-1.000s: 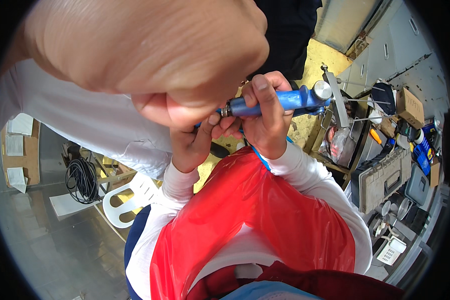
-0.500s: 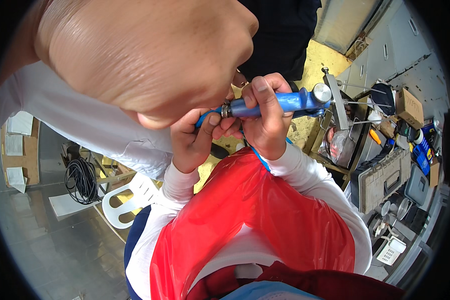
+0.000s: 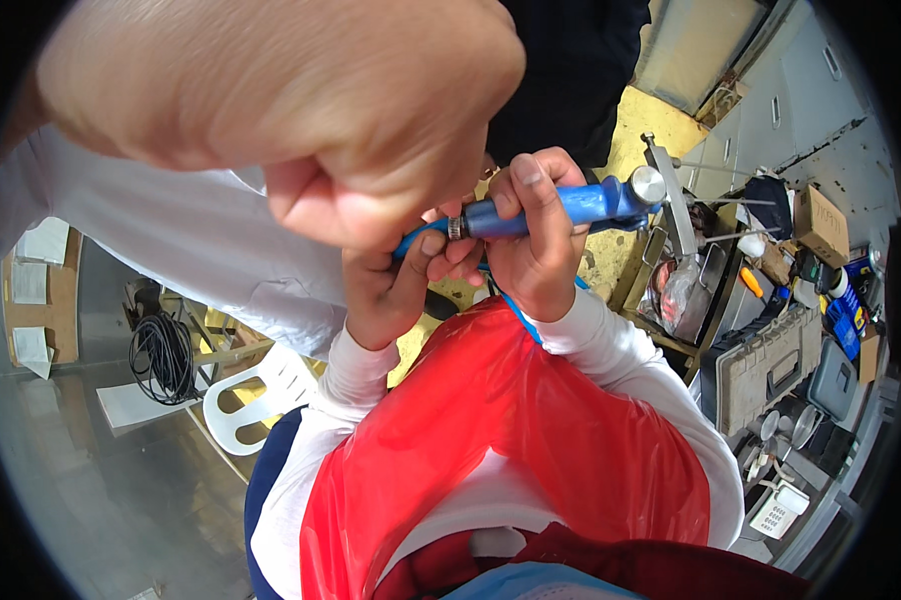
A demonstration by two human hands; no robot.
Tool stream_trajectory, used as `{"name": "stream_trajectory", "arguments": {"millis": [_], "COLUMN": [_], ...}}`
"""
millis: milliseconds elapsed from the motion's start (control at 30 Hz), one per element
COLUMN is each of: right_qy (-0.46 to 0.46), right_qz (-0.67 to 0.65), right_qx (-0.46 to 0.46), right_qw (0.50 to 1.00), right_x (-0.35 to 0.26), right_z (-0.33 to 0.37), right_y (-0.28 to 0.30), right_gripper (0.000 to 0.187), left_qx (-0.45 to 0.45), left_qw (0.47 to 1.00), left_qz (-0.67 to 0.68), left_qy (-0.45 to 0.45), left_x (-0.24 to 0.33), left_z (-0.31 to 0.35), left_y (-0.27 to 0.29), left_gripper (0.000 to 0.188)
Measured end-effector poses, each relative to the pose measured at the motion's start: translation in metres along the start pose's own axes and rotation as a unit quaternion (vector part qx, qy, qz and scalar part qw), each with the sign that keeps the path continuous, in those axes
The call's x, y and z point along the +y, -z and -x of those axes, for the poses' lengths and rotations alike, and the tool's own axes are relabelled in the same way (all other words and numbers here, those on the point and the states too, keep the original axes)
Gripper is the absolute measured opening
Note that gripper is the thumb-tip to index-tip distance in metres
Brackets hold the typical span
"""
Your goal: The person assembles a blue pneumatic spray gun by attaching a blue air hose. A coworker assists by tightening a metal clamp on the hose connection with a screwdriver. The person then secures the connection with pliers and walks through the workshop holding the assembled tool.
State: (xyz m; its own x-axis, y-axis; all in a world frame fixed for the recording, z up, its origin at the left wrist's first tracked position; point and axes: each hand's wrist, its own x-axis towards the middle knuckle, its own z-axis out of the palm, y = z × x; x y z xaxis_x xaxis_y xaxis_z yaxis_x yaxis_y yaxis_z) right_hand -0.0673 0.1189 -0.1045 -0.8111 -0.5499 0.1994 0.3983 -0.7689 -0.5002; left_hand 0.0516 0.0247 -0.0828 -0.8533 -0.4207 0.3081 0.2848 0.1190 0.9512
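In front of my chest lies a blue hand tool point(image 3: 591, 203), roughly level, with a silver round cap on its right end. My right hand point(image 3: 536, 230) wraps round its body. At its left end a metal hose clamp point(image 3: 457, 228) circles the joint with a blue hose point(image 3: 426, 232). Thumb and fingers of my left hand point(image 3: 386, 290) pinch the hose beside that clamp. A co-worker's large hand point(image 3: 301, 110) hangs close over my left hand, its fingers curled toward the clamp. Whatever its fingertips hold is hidden.
On the right, a crowded bench carries a grey toolbox case point(image 3: 771, 365), a cardboard box point(image 3: 821, 228) and an orange-handled tool point(image 3: 752, 282). A metal rack with rods point(image 3: 681, 215) stands beyond the blue tool. At left are a white plastic chair point(image 3: 261, 395) and coiled black cable point(image 3: 164, 360).
The co-worker's hand has turned and shifted slightly, showing more of its curled fingers. My hands and the blue tool stay nearly where they were.
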Motion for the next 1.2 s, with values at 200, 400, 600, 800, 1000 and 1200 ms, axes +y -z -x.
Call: {"name": "stream_trajectory", "arguments": {"millis": [200, 400, 600, 800, 1000, 1200], "right_qy": [-0.029, -0.015, -0.032, -0.038, -0.049, -0.030], "right_qz": [0.009, -0.013, 0.008, 0.014, 0.018, 0.032], "right_qx": [-0.007, 0.008, -0.004, -0.001, 0.011, 0.011], "right_qw": [1.000, 1.000, 0.999, 0.999, 0.999, 0.999], "right_x": [-0.010, -0.003, -0.008, -0.011, -0.013, -0.011], "right_z": [0.002, -0.001, 0.001, 0.002, 0.008, 0.008], "right_y": [-0.009, -0.002, -0.004, -0.004, -0.009, -0.004], "right_gripper": [0.017, 0.018, 0.019, 0.020, 0.019, 0.019], "left_qx": [-0.002, 0.019, 0.028, 0.035, 0.054, 0.110], "left_qw": [0.998, 0.997, 0.998, 0.999, 0.998, 0.993], "left_qz": [0.058, 0.076, 0.058, 0.040, 0.029, 0.024], "left_qy": [0.002, 0.015, 0.007, 0.010, 0.017, 0.037], "left_x": [-0.030, -0.026, -0.024, -0.018, -0.018, -0.006], "left_z": [0.010, 0.010, 0.009, 0.007, 0.005, 0.001], "left_y": [0.008, 0.003, 0.002, -0.003, -0.006, -0.018], "left_gripper": [0.024, 0.025, 0.020, 0.015, 0.012, 0.014]}}
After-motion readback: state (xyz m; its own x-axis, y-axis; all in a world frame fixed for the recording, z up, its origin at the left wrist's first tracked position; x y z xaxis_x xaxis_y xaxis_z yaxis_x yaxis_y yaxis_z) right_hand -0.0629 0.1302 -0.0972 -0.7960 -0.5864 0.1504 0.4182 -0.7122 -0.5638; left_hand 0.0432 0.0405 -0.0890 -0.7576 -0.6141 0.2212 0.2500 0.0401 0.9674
